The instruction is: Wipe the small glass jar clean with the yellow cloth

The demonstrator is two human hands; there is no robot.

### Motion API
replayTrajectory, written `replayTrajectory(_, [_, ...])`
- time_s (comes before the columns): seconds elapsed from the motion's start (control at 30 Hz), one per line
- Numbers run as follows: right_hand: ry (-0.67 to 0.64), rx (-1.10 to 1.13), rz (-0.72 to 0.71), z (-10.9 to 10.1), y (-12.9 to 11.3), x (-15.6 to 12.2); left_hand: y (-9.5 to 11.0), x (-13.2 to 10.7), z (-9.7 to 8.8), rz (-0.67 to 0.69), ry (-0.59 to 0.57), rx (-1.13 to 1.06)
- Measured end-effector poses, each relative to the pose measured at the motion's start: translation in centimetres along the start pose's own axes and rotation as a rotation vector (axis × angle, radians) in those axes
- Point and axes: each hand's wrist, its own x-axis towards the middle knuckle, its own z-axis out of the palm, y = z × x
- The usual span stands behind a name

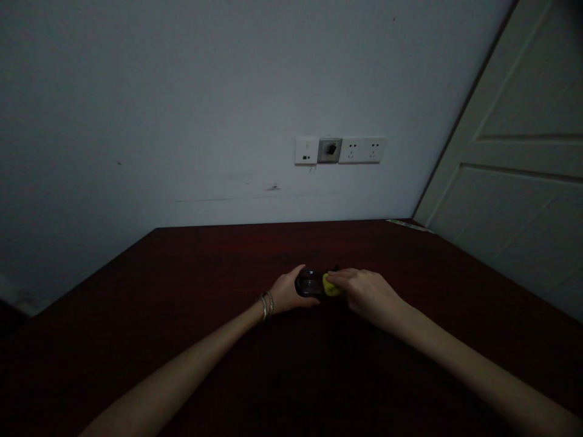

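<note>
A small dark, glossy object with rounded edges lies on the dark red table in the middle of the view; it is too dim to name its kind. My left hand, with bangles at the wrist, grips its left end, thumb on the far side and fingers on the near side. Between the fingers of my right hand is a small yellow, soft-looking piece, perhaps a sponge, pressed against the right part of the dark object. The right hand hides the object's right end.
The dark red table reaches back to a pale wall with a row of sockets. A thin strip lies at the table's far right corner, near a white panelled door.
</note>
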Motion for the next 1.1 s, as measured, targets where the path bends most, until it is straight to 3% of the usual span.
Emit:
replayTrajectory(0.13, [0.122,0.045,0.054,-0.7,1.3,2.6,0.5,-0.1,-0.2,-0.025,-0.002,-0.012])
replayTrajectory(0.3, [0.034,0.101,-0.155,0.5,1.3,5.9,1.0,-0.2,-0.5,0.007,-0.001,-0.018])
replayTrajectory(0.43, [0.011,0.12,-0.218,1.4,1.3,6.7,0.9,-0.2,-0.4,0.018,0.013,-0.011])
replayTrajectory(0.63, [0.02,0.097,-0.216,1.9,1.3,5.3,0.7,-0.2,-0.2,0.031,0.031,-0.008])
replayTrajectory(0.77, [0.001,-0.037,-0.191,2.0,0.5,3.8,0.6,-0.1,-0.1,-0.003,0.029,0.014])
replayTrajectory(1.0, [-0.068,-0.182,-0.087,1.3,-1.4,1.3,0.2,-0.1,0.1,-0.024,0.022,0.026])
replayTrajectory(1.1, [-0.082,-0.216,0.022,1.4,-2.8,0.7,0.1,0.0,0.0,-0.015,0.016,0.011])
